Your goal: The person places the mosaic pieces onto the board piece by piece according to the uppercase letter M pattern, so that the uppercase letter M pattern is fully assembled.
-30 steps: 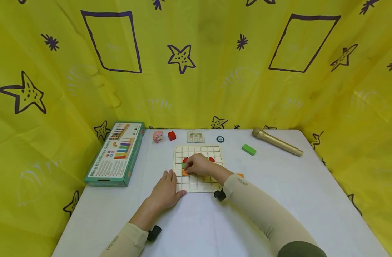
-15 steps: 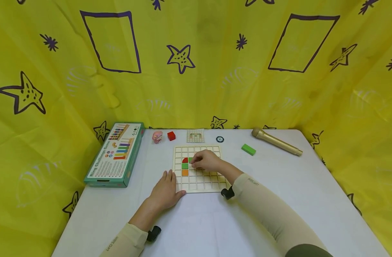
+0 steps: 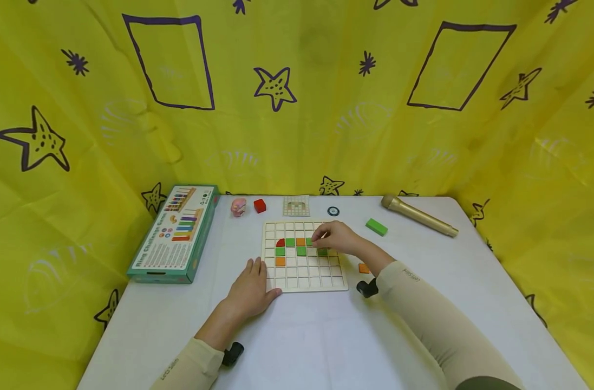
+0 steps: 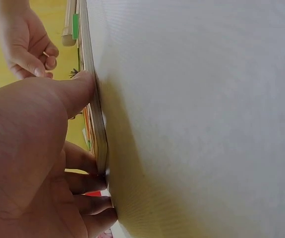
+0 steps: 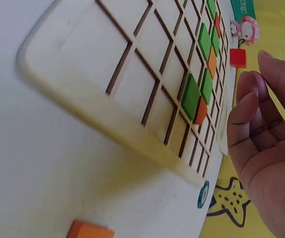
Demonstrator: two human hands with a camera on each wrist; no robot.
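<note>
A pale wooden grid board point(image 3: 304, 277) lies flat on the table. Set in its squares are several green tiles point(image 3: 301, 251), orange tiles point(image 3: 280, 261) and a red round-edged piece point(image 3: 280, 243). My left hand point(image 3: 248, 290) rests at the board's lower left corner, fingers extended along the left edge and thumb at the front edge. Over the upper right part of the board hovers my right hand point(image 3: 339, 237). Its fingers are loosely bent, with nothing seen between them in the right wrist view. It hides some squares from the head view.
A loose orange tile point(image 3: 364, 268) lies right of the board, a green block point(image 3: 377, 227) and a gold microphone point(image 3: 420, 215) farther back. Behind the board are a pattern card point(image 3: 297, 206), a round chip point(image 3: 333, 211), a red cube point(image 3: 260, 206) and a pink figurine point(image 3: 239, 207). A game box point(image 3: 175, 233) stands left.
My right hand has moved right and slightly back across the board, from the orange tile near its left side, uncovering that tile and the ones in the middle. My left hand stays in place.
</note>
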